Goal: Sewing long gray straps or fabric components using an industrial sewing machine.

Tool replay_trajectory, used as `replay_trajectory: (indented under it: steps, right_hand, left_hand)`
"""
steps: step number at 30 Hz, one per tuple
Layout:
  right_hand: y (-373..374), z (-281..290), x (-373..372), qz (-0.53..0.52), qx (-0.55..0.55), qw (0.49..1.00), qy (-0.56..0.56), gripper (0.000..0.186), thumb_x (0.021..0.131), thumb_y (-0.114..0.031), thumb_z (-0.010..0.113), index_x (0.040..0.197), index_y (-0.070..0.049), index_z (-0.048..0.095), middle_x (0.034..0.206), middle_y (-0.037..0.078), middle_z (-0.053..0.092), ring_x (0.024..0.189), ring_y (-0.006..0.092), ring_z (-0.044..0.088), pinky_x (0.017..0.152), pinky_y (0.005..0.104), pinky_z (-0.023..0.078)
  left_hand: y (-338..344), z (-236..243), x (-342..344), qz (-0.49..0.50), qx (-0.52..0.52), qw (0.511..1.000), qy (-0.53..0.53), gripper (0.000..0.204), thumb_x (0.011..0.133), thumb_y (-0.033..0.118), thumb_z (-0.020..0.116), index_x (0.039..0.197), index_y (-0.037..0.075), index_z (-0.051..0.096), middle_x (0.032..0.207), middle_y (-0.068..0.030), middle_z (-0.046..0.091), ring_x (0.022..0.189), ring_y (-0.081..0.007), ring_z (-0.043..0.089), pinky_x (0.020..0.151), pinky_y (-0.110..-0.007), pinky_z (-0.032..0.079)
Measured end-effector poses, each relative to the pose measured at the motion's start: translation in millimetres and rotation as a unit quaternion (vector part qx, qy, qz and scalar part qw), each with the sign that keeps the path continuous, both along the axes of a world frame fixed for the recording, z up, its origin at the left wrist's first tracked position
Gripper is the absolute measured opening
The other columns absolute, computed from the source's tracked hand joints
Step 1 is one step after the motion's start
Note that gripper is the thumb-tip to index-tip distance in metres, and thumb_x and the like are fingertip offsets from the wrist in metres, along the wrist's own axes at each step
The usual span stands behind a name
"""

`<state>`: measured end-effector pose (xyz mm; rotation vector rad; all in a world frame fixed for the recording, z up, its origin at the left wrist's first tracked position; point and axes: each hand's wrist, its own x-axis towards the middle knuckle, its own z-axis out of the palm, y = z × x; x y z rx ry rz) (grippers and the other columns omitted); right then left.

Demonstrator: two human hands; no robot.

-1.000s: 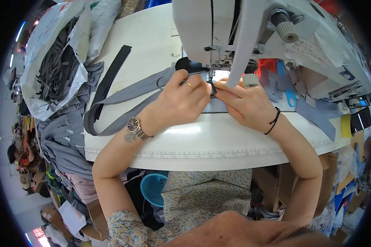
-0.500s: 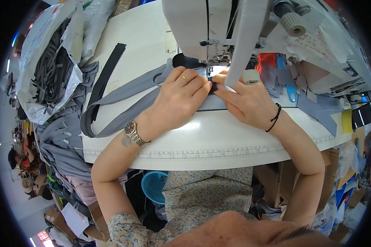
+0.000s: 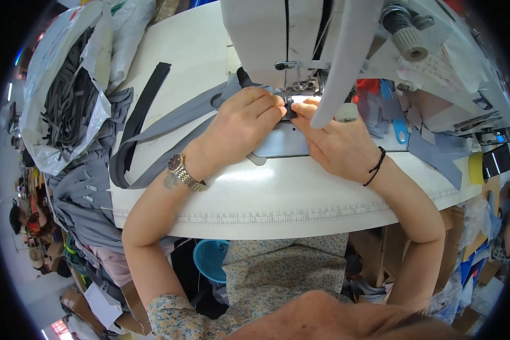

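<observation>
My left hand (image 3: pixel 246 122), with a ring and a wristwatch, has its fingers bent and pressed together on a small dark fabric piece (image 3: pixel 290 112) in front of the sewing machine's needle area. From the other side, my right hand (image 3: pixel 343 139) pinches the same piece, thumb and forefinger close to the left fingertips. Partly under the left hand runs a long grey fabric strip (image 3: pixel 178 115), which loops out to the left over the table. The sewing machine (image 3: pixel 255 37) rises just beyond both hands, its lamp lighting the fingertips. My fingers hide part of the piece.
A black strip (image 3: pixel 144 107) lies on the white table (image 3: pixel 255 198). At left are a white bag (image 3: pixel 34 124) of dark strips and piled grey fabric (image 3: pixel 82 192). Right of the machine arm lie a blue-handled tool (image 3: pixel 400 130), grey scraps (image 3: pixel 436 156) and yellow tape (image 3: pixel 475 168).
Both hands have shifted slightly away from me, toward the needle. More of the metal plate shows in front of my fingers, and less of the black fabric shows behind the left hand.
</observation>
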<state>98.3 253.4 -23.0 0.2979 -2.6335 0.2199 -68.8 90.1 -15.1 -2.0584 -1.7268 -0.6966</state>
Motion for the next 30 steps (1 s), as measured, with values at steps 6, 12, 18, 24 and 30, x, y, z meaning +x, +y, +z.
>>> replay_trajectory:
  steps: [6, 12, 18, 24, 30]
  right_hand:
    - [3, 5, 0, -0.007, -0.031, 0.999, -0.022, 0.033, 0.08, -0.013, 0.069, 0.113, -0.007, 0.071, 0.114, 0.007, 0.068, 0.111, 0.0268, 0.06, 0.113, 0.067, 0.025]
    - [9, 11, 2, 0.008, 0.043, 0.999, -0.005, 0.032, 0.083, -0.019, 0.071, 0.114, -0.01, 0.071, 0.106, 0.008, 0.067, 0.114, 0.0279, 0.057, 0.113, 0.0667, 0.025]
    - [24, 23, -1, -0.015, 0.032, 0.995, -0.089, 0.036, 0.09, -0.022, 0.067, 0.126, -0.025, 0.07, 0.12, 0.002, 0.065, 0.109, 0.0212, 0.06, 0.105, 0.0484, 0.033]
    - [34, 6, -11, -0.029, 0.083, 0.996, -0.006, 0.019, 0.075, -0.021, 0.07, 0.071, -0.003, 0.072, 0.083, 0.006, 0.066, 0.105, 0.026, 0.057, 0.101, 0.0452, 0.034]
    - [31, 7, -8, -0.07, 0.132, 0.985, -0.083, 0.038, 0.097, -0.023, 0.058, 0.134, -0.03, 0.064, 0.099, -0.001, 0.068, 0.102, 0.0129, 0.063, 0.114, 0.0504, 0.025]
  left_hand:
    - [2, 1, -1, 0.017, 0.008, 1.0, -0.007, 0.014, 0.076, 0.004, 0.068, 0.089, 0.0, 0.067, 0.099, -0.0092, 0.07, 0.097, -0.0247, 0.065, 0.085, -0.033, 0.055]
    - [-7, 4, -7, 0.007, -0.029, 0.999, 0.012, 0.021, 0.079, 0.005, 0.066, 0.099, 0.0, 0.069, 0.104, -0.0097, 0.07, 0.098, -0.0249, 0.067, 0.087, -0.033, 0.056]
    - [-21, 4, -13, -0.022, -0.094, 0.995, -0.01, 0.038, 0.079, 0.002, 0.067, 0.118, 0.003, 0.067, 0.126, -0.0101, 0.067, 0.114, -0.0282, 0.064, 0.094, -0.038, 0.056]
    - [-16, 8, -15, 0.008, -0.128, 0.99, 0.057, 0.043, 0.082, 0.002, 0.065, 0.124, 0.004, 0.064, 0.128, -0.0112, 0.066, 0.117, -0.0292, 0.063, 0.099, -0.039, 0.054]
    - [-7, 7, -18, 0.041, -0.113, 0.992, 0.035, 0.036, 0.081, 0.004, 0.063, 0.117, -0.002, 0.066, 0.118, -0.013, 0.068, 0.11, -0.0253, 0.065, 0.091, -0.033, 0.056]
